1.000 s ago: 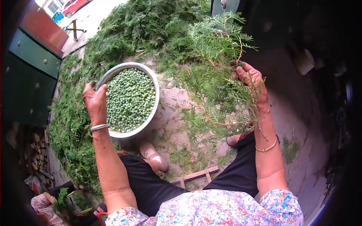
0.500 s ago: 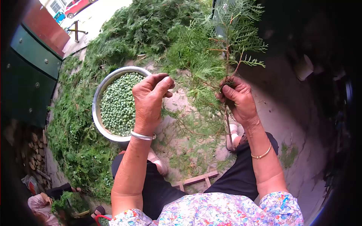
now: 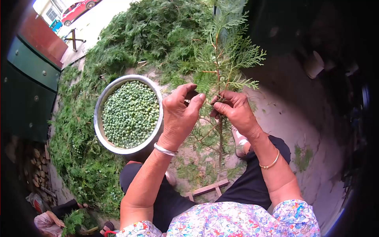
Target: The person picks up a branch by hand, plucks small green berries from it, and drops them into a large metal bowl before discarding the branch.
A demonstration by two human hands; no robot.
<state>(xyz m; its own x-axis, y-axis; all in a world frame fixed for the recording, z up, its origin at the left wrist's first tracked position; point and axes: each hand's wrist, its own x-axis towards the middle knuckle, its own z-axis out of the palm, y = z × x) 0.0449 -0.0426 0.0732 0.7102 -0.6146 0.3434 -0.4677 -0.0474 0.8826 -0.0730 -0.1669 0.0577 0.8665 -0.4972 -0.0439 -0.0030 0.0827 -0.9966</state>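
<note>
My right hand (image 3: 237, 113) is closed around the stem of an evergreen branch (image 3: 218, 59), which stands upright in front of me with flat, feathery green sprays. Just left of the stem, my left hand (image 3: 182, 112) has its thumb and forefinger apart near the lower sprays, and I see nothing between them. Its other fingers are partly hidden. Left of that hand, a round metal basin (image 3: 97, 122) holds a heap of small green cones (image 3: 130, 114).
Cut evergreen branches (image 3: 146, 35) lie in a large pile behind and left of the basin. A low wooden stool or frame (image 3: 207, 189) is between my legs. At the lower left, another person's hand (image 3: 56, 219) is near greenery. Stacked firewood (image 3: 39, 170) lies at the left.
My left hand has moved right, from above the basin's edge to beside the stem, and its fingers have opened. My right hand and the branch have shifted left and slightly down.
</note>
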